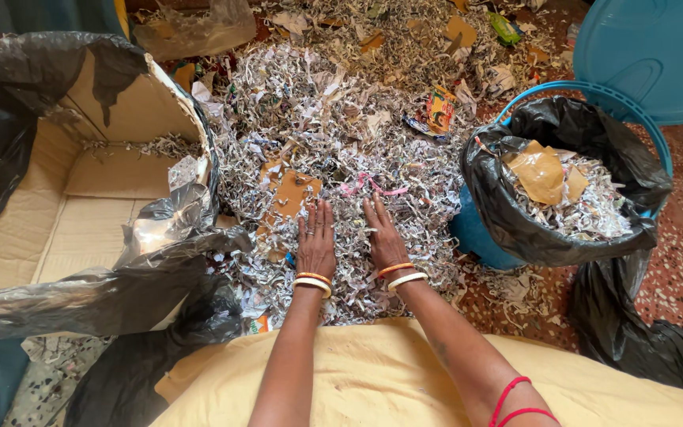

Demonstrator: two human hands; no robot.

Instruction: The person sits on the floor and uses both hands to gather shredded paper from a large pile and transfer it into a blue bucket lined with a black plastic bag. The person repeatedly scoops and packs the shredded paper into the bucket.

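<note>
- The big pile of shredded paper (318, 119) lay on the floor in the middle, spreading from the hands up toward 12 o'clock.
- The left hand (315, 241) lay flat on the pile, fingers out straight and close together, holding nothing.
- The right hand (383, 236) lay flat just beside it at 3 o'clock, fingers also straight, holding nothing.
- Both wrists wore orange and white bangles (313, 282).
- A brown cardboard piece (292, 194) sat in the shreds at 11 o'clock from the left hand, very near the fingertips.
- A pink strip (373, 187) lay at 12 o'clock from the right hand.
- A blue bin (594, 95) with a black bag (563, 126) stood at 3 o'clock, holding shreds and brown paper.
- A cardboard box (81, 205) with black plastic (17, 71) over it sat at 9 o'clock, with a few shreds inside.
- A blue lid (658, 55) lay at 1 o'clock.
- Yellow cloth (389, 372) covered the person's lap at 6 o'clock.
</note>
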